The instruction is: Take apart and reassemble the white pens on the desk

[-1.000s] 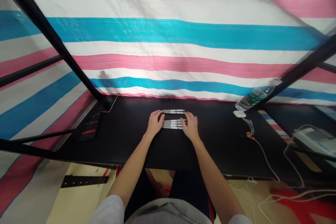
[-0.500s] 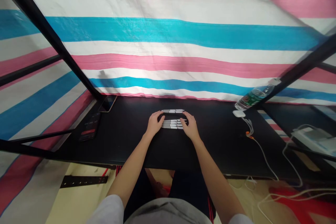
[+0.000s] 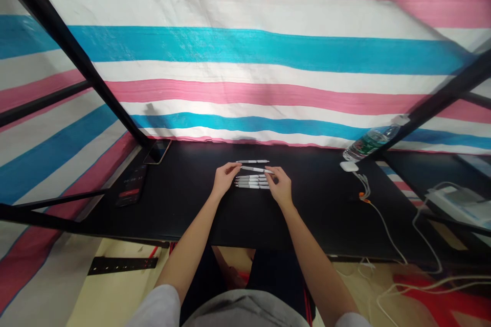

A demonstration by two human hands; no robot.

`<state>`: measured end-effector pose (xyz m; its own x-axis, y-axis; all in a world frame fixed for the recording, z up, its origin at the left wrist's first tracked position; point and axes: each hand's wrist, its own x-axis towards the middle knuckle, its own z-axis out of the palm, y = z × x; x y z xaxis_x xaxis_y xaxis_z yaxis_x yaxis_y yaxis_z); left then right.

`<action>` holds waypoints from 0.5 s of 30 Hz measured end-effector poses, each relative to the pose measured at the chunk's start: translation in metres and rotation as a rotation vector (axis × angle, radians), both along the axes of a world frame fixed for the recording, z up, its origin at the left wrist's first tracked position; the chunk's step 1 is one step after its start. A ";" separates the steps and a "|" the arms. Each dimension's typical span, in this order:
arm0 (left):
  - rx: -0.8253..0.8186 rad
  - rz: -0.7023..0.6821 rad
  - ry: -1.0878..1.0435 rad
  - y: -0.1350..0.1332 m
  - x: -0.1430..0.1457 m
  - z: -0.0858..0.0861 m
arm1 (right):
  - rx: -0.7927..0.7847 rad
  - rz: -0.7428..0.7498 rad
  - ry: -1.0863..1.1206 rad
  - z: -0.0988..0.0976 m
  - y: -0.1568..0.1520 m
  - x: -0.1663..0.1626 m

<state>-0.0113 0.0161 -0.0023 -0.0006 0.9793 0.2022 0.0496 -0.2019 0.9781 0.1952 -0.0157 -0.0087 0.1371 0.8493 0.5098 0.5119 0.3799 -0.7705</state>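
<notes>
A white pen [image 3: 253, 169] is pinched at both ends, its left tip in my left hand [image 3: 225, 179] and its right end in my right hand [image 3: 280, 184]. It slants slightly down to the right. Beyond it, a single white pen [image 3: 252, 161] lies across the black table [image 3: 184, 199]. On the near side, between my hands, several white pens [image 3: 252, 182] lie side by side in a row. My right fingertips are close to the right ends of that row.
At the left lie a phone [image 3: 131, 186] with a lit screen and another dark phone [image 3: 158, 152] by the frame post. To the right, a clear water bottle [image 3: 372, 142] leans near a white charger [image 3: 349, 166] with cables. A striped sheet [image 3: 245, 92] hangs behind the table.
One of the far pens has come toward me and is now held between both hands. My fingers have closed on its ends. The other far pen stays in place.
</notes>
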 end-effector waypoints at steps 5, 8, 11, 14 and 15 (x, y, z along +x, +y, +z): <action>-0.035 -0.092 0.004 -0.003 0.001 0.003 | -0.039 0.029 -0.012 0.006 -0.004 -0.002; -0.052 -0.082 0.026 -0.003 0.002 0.003 | -0.108 0.059 0.103 0.004 -0.003 -0.003; -0.032 -0.041 0.056 -0.004 0.002 0.005 | -0.202 0.103 0.311 -0.001 0.001 -0.002; 0.001 -0.041 0.129 -0.005 0.002 0.006 | -0.271 0.110 0.437 -0.006 0.006 0.002; 0.009 -0.046 0.156 -0.005 0.002 0.006 | -0.280 0.107 0.463 -0.007 0.007 0.003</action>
